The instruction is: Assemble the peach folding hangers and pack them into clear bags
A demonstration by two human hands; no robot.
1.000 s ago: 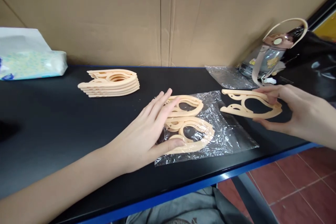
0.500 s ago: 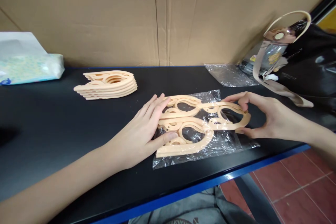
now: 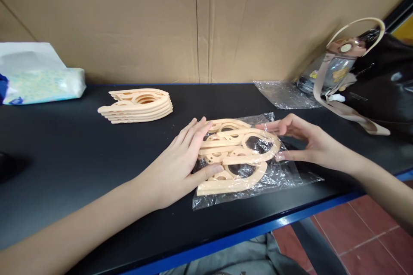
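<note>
Several beige plastic folding hangers (image 3: 240, 184) lie inside a clear plastic bag (image 3: 274, 180) on the black table. One folding hanger (image 3: 274, 142) rests over the others in the middle, its rounded end pointing right. My left hand (image 3: 179, 163) is laid flat across the left end of the bag and the hangers, fingers stretched out. At the bag's right side, my right hand (image 3: 306, 142) has thumb and fingers apart, the thumb close to that hanger's rounded end; whether it touches is hard to tell. A neat stack of folding hangers (image 3: 138, 107) sits farther back on the left.
Back left stands a tissue pack (image 3: 48, 84). Back right are another clear plastic bag (image 3: 287, 94), a water bottle (image 3: 337, 66) with a strap, and a black bag (image 3: 383, 81). A cardboard wall (image 3: 145, 25) closes off the table's rear; its blue edge (image 3: 232, 238) runs along the front.
The middle hanger has slid left, over the others in the bag. My right hand moved left with it and its fingers no longer grip the rounded end. The left hand stays put.
</note>
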